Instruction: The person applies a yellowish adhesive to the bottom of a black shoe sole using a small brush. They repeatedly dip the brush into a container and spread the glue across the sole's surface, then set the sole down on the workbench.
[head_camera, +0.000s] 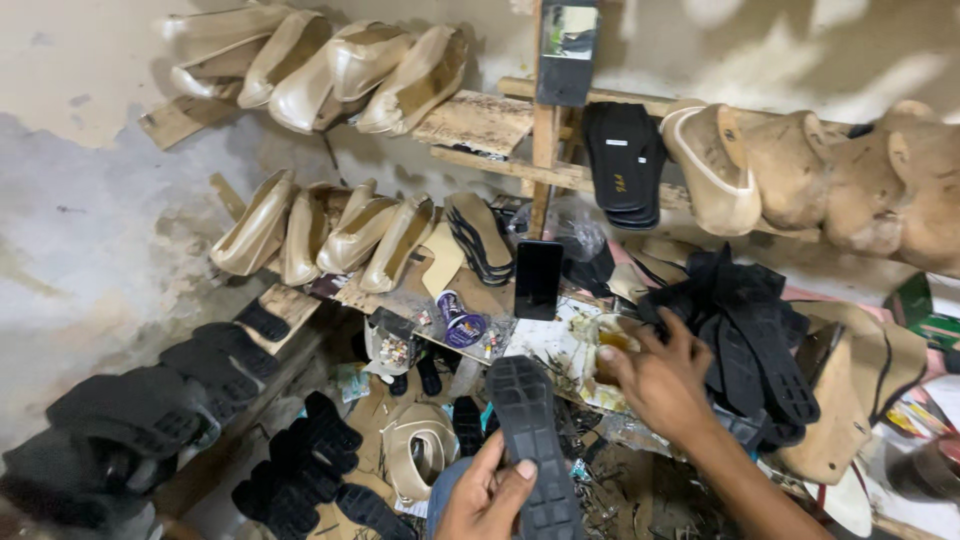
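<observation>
The room was a small, crowded shoe workshop with a stained grey wall (90, 230) and rough wooden shelves (480, 120) fixed to it. On the shelves, at about eleven and twelve o'clock from the person, stood two rows of pale shoe lasts (330, 70), and more lasts, brown ones (850, 180), lay at two o'clock. Black rubber soles (220, 370) were spread over the lower boards at eight and nine o'clock.

The left hand (487, 495), at six o'clock, was grasping one black sole (532, 440) from the side, tread facing up, thumb pressed on its edge and fingers closed under it. The sole was held upright in front of the person, just below the cluttered bench (550, 345).

The right hand (660, 385) was stretched out to one o'clock, its fingers bent down toward a small pot with yellowish contents (612, 345), which I judged to be glue. Whether the fingertips were pinching something there I could not tell, because the hand covered them. A pile of black soles (760, 350) lay just beside this hand, and a dark phone (538, 280) leaned at twelve o'clock.

To do this step well, I thought, the person should take only little from the pot, keep the sole steady and flat in the left hand, and avoid dripping on the phone or the pile near it.
</observation>
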